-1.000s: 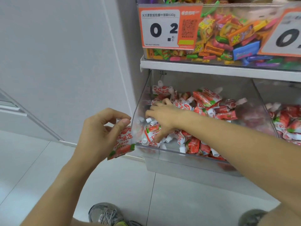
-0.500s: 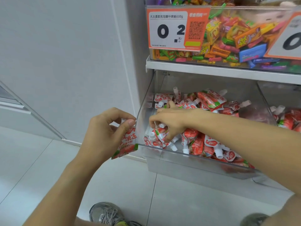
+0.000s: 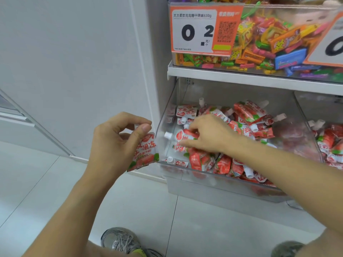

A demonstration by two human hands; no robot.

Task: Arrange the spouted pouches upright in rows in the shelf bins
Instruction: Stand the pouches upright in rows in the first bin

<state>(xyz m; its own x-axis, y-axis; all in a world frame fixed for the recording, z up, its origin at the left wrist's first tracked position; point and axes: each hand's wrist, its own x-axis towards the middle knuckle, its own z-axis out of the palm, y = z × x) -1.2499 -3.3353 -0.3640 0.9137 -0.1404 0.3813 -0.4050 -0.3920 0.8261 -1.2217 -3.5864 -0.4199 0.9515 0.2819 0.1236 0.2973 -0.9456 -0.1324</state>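
The left hand (image 3: 113,143) pinches a red-and-white spouted pouch (image 3: 144,153) just outside the left wall of the clear bin (image 3: 167,115), its grip narrow on the top edge; the pouch hangs with its long axis near vertical, slightly tilted. Inside the bin lies a jumbled heap of pouches (image 3: 241,130), spouts pointing all ways. The right hand (image 3: 206,136) reaches in and grips one pouch (image 3: 182,136) lying sideways, its white cap (image 3: 168,135) pointing left. On the shelf (image 3: 241,76) above, another bin holds mixed wrapped candies (image 3: 269,43) behind a price tag (image 3: 202,30).
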